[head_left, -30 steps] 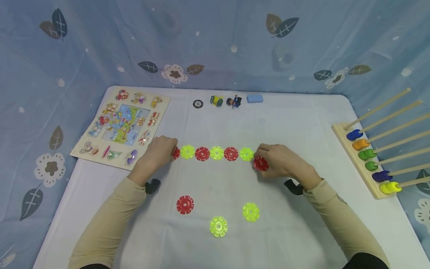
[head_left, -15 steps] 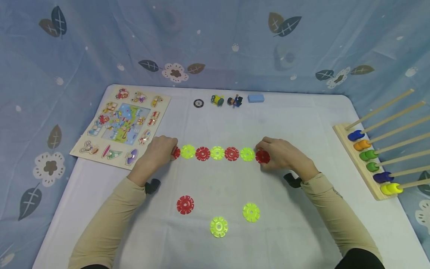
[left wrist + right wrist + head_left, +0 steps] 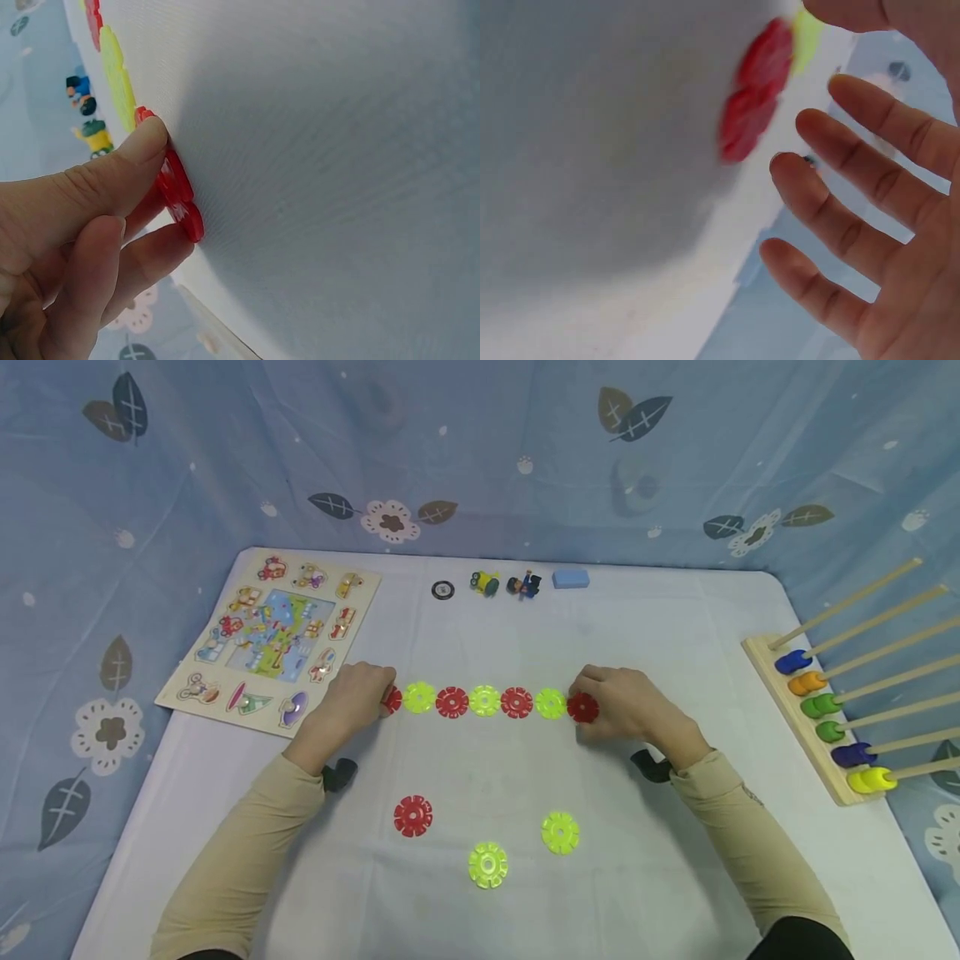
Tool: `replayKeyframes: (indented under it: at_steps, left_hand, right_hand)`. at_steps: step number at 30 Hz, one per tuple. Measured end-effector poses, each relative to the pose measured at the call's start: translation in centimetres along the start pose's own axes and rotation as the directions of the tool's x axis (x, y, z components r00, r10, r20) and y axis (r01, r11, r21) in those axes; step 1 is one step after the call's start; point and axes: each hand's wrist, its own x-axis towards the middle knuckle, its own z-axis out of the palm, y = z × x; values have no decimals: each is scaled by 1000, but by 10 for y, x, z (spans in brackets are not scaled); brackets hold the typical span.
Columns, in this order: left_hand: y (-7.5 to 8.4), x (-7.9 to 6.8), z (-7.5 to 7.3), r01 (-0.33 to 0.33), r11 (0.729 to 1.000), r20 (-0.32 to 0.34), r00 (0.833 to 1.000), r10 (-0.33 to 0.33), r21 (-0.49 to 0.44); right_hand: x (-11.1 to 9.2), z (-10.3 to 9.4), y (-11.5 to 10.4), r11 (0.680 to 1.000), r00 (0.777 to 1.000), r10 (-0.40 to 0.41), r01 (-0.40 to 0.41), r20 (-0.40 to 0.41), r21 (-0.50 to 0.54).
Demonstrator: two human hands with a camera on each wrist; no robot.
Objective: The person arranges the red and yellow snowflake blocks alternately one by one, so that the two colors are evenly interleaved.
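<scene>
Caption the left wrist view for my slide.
Left hand pinches a red disc beside a yellow-green disc, with a small toy figure beyond.

- No readable text, labels, brands or numbers in any view.
- Black round disc [image 3: 442, 590] near far edge of desk [image 3: 675, 627]: pale marks on face, too small to read.
- Right sleeve [image 3: 756, 839]: small dark mark near cuff, can't make it out.

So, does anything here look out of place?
Nothing looks spilled or broken. The small toy figure seems tipped over, not standing, and one red disc and two green discs lie outside the red-and-green row.
</scene>
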Motion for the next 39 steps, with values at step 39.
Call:
replayKeyframes:
  at_steps: [39]
  left_hand:
    - [0, -2, 2, -10, 1000, -28, 1000, 11, 7]
  right_hand:
    - [-54, 21, -103, 924, 870, -361, 382, 337, 5]
